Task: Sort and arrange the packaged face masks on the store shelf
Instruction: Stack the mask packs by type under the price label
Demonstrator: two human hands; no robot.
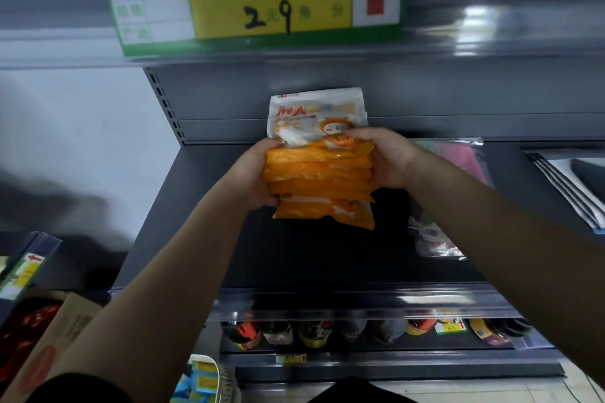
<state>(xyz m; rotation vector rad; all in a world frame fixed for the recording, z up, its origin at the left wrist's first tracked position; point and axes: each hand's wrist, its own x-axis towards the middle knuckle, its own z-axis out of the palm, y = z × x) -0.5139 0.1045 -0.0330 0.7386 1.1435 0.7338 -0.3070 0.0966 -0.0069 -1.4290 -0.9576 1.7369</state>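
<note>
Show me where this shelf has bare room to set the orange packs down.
Bare shelf lies left of the orange mask packs held between left hand and right hand, up to the slotted upright, and in front toward the edge. The right is crowded: pink pack, clear pack, grey-white packs.

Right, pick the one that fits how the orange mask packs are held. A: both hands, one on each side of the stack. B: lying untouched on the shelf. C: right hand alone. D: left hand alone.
A: the left hand and the right hand each grip a side of the orange packs, which are stacked together in front of the shelf.
</note>
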